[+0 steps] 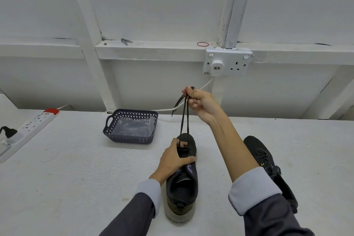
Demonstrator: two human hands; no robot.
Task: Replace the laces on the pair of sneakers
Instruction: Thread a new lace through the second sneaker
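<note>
On the rough white table [76, 168], a dark mesh sneaker [182, 184] with a worn pale sole points away from the person. Their left hand [177, 156] curls over its lace area, gripping it. The right hand [199, 101] — raised, fingers closed — pinches both ends of a thin dark lace [184, 119], pulled taut upward. A second black sneaker [268, 165] lies just right, a perforated plastic basket [130, 136] behind.
</note>
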